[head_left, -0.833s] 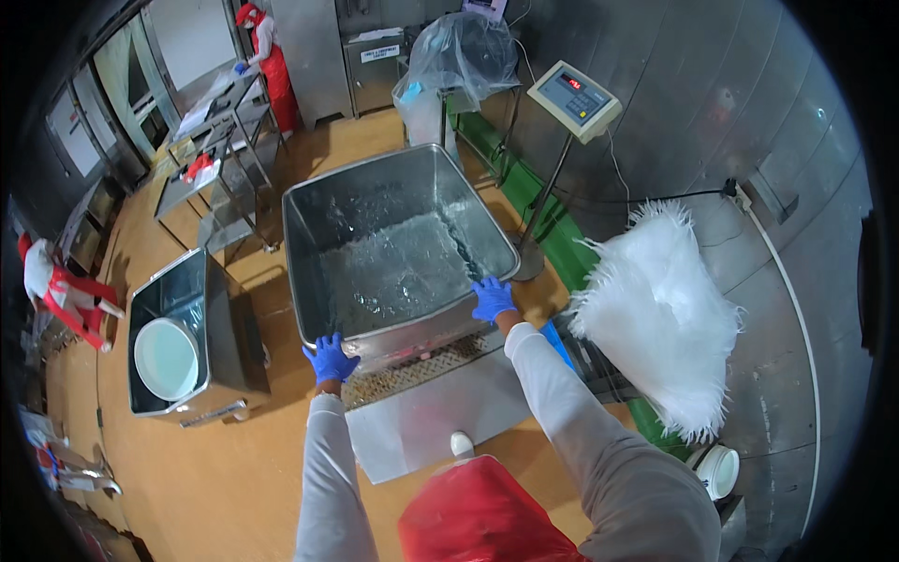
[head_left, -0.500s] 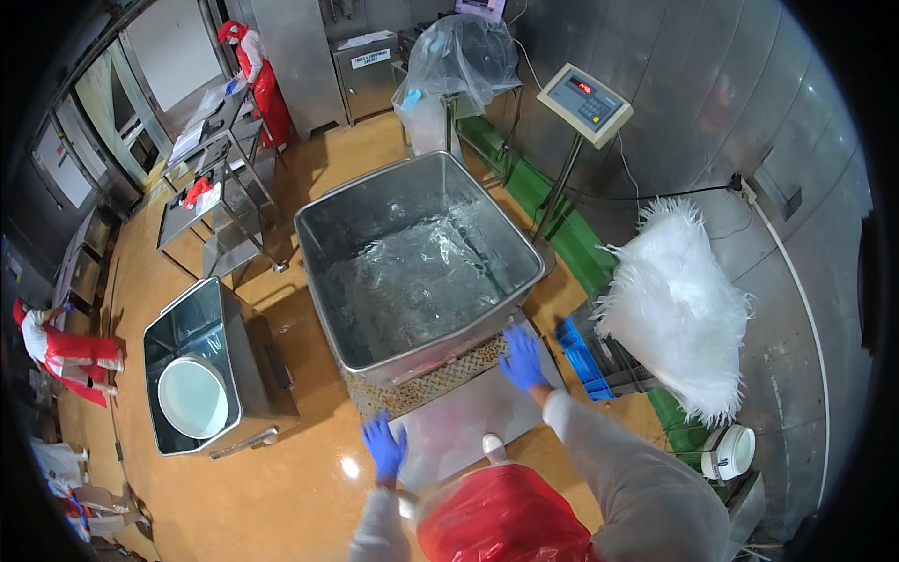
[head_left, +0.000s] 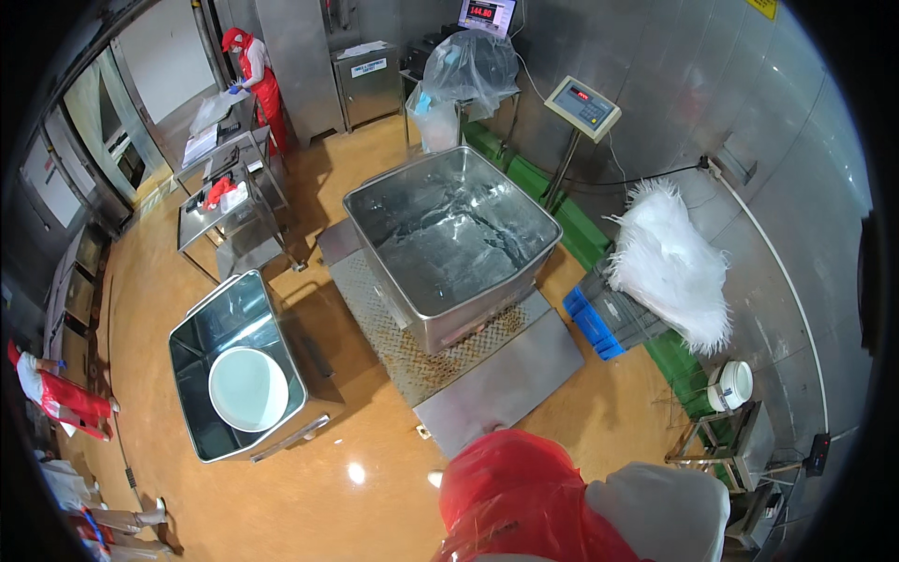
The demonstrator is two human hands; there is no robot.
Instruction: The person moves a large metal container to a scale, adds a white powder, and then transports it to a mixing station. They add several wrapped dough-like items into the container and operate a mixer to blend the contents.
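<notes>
Neither of my hands shows; my white right sleeve (head_left: 660, 510) and red apron (head_left: 515, 492) fill the bottom of the view. Ahead of me, a large square steel tub (head_left: 426, 304) stands on a floor scale with a tread-plate deck (head_left: 398, 342). Something clear and shiny lies inside it; whether water or clear film, I cannot tell. A sloping metal ramp plate (head_left: 506, 375) runs along the near side of the scale. To the left, a smaller steel bin (head_left: 201, 342) holds a round white tub (head_left: 248, 389).
A scale display (head_left: 582, 108) stands on a post behind the tub. At right, white fringed sheeting (head_left: 670, 267) lies over a blue and grey crate (head_left: 599, 323). White buckets (head_left: 732, 384) and a small metal stand (head_left: 744, 440) are nearby. Co-workers (head_left: 257, 84) stand at the left.
Both gloved hands were near the steel tub's near edge, fingers spread; now they are out of view. The tub sits farther right on the scale deck, and my view has turned left.
</notes>
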